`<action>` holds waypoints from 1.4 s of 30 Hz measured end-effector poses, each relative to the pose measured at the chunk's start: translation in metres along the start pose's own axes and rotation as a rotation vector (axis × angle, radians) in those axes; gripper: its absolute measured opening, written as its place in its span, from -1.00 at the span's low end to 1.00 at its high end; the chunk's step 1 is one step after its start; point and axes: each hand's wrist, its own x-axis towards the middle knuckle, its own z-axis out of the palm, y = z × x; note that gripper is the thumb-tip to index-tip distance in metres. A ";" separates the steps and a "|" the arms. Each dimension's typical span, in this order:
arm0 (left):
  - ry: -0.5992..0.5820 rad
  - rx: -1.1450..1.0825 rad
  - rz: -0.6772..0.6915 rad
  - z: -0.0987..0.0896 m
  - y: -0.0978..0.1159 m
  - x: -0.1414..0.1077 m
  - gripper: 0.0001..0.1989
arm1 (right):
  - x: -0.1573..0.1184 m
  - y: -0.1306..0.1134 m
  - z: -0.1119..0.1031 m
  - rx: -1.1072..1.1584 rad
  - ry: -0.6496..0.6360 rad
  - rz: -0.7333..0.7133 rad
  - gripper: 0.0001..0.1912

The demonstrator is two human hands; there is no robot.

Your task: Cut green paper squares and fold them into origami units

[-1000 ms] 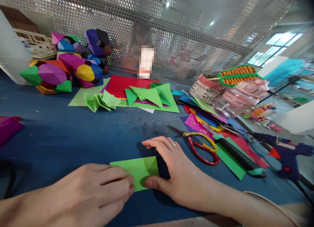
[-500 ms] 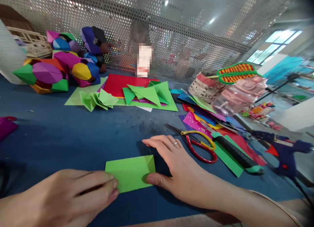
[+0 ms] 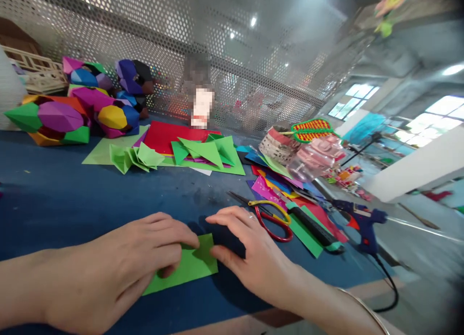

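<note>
A folded piece of bright green paper (image 3: 197,267) lies flat on the blue table near its front edge. My left hand (image 3: 130,267) is over its left part, fingers curled and pressed down on it, the index fingertip near the top edge. That hand hides the paper's left part. At the right end is my right hand (image 3: 250,253), thumb at the paper's edge and fingers spread and arched above the table, gripping nothing. Just beyond the right hand lie scissors (image 3: 271,219) with red and yellow handles.
Folded green pieces (image 3: 136,157) and a red sheet (image 3: 170,136) lie farther back. Colourful paper models (image 3: 60,117) stand at back left. On the right are a black-and-green cutter knife (image 3: 315,228), a glue gun (image 3: 366,224) and a pink bottle (image 3: 315,156). A perforated metal screen (image 3: 152,35) rises behind.
My left hand has slid from the paper's left edge rightward over its surface. My right hand keeps its place at the right end. The view has turned to the right.
</note>
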 end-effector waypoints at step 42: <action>-0.269 -0.287 -0.116 -0.011 -0.021 -0.005 -0.49 | 0.028 -0.075 0.038 0.936 -0.083 0.364 -0.86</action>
